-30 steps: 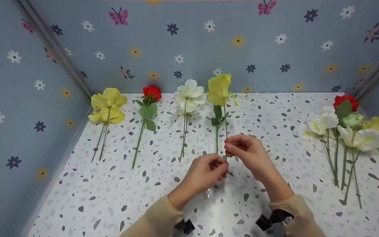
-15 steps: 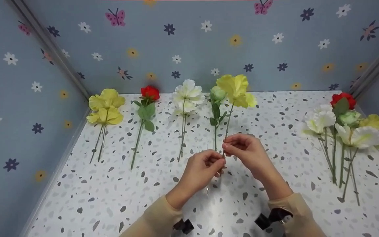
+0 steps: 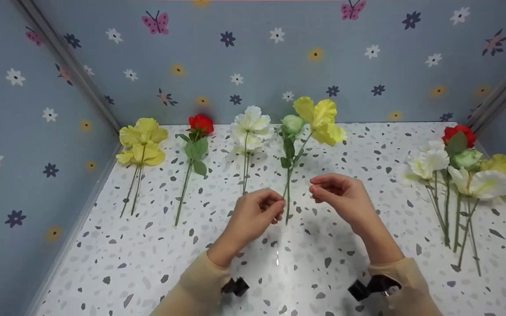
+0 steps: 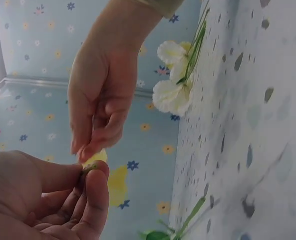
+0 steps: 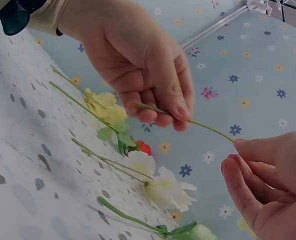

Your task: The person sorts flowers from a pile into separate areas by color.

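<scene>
In the head view my left hand [image 3: 257, 215] pinches the thin stem of a yellow flower [image 3: 321, 118] near its lower end. That flower leans up and to the right, with its head beside a pale green rose [image 3: 292, 125] that has dark leaves. My right hand [image 3: 341, 197] is just right of the stem, fingers loosely curved, with a gap between it and the stem. In the right wrist view the stem [image 5: 210, 129] runs from the left fingertips toward the right hand, which hides its further part. The left wrist view shows the stem's cut end [image 4: 90, 167] between thumb and finger.
Left of the hands lie yellow flowers [image 3: 143, 136], a red rose [image 3: 201, 124] and white flowers [image 3: 251, 125] in a row. A mixed bunch [image 3: 468, 175] lies at the right. Blue patterned walls [image 3: 253, 61] enclose the speckled table [image 3: 147, 272] at back and sides.
The yellow flower has turned and tilted to the right, uncovering the green rose. My right hand has let go of the stem and moved right; the left has moved left with the stem.
</scene>
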`<state>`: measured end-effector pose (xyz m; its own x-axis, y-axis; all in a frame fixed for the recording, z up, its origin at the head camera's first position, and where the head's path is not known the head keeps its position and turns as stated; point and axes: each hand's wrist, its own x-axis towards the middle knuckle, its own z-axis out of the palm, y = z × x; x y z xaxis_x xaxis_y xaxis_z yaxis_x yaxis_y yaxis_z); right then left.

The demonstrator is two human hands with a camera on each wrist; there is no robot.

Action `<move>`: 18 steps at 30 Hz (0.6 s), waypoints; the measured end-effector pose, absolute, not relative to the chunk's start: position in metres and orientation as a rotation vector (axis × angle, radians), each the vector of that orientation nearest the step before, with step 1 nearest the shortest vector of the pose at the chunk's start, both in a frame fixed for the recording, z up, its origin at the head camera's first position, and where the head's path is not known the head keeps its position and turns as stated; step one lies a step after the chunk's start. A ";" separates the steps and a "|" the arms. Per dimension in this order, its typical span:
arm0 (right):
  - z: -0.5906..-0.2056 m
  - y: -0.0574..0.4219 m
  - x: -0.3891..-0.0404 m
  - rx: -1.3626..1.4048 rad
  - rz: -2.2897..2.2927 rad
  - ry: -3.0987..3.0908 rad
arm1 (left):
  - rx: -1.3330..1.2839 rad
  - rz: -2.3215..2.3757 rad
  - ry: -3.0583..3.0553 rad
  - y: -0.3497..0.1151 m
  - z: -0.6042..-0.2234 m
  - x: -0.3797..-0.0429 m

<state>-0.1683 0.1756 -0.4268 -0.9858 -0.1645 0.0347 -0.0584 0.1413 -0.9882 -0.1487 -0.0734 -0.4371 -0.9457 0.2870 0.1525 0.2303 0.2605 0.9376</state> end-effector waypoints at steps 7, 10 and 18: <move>-0.422 0.244 -0.178 -0.033 -1.667 2.736 | 0.236 1.841 2.738 -0.145 -0.423 -0.181; -0.422 0.282 -0.180 0.102 -1.433 2.965 | 0.086 1.861 2.893 -0.183 -0.422 -0.192; -0.426 0.368 -0.168 0.663 -1.104 2.996 | -0.413 1.766 3.170 -0.272 -0.445 -0.206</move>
